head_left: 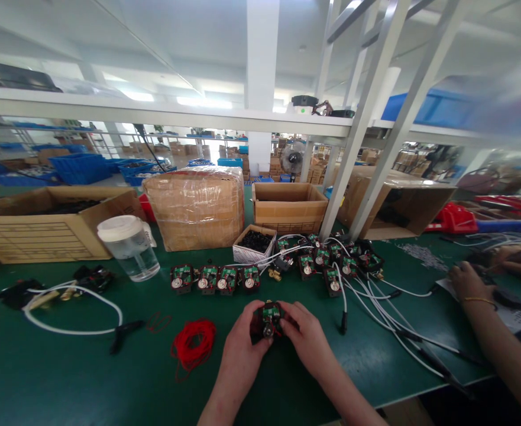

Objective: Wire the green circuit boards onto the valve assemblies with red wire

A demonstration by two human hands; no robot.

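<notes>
Between my two hands is a small black-housed unit with a green circuit board point(269, 313), a round metal part on its near side. My left hand point(245, 334) grips its left edge, thumb at the lower front. On the opposite side my right hand point(301, 328) holds it with thumb and fingers. Beyond it stands a row of similar circuit-board units point(227, 279), each with a pale round disc. More of these units point(321, 256) are clustered to the right, some with white cables point(378, 310). A coil of red wire point(193, 342) lies left of my hands.
At left are a water jug point(129, 248) and a looped white cable point(71, 332). A wrapped carton point(196, 207), an open carton point(289, 204) and a small box of black parts point(255, 244) line the back, near shelf posts. At right a co-worker's hands point(468, 284) handle something dark.
</notes>
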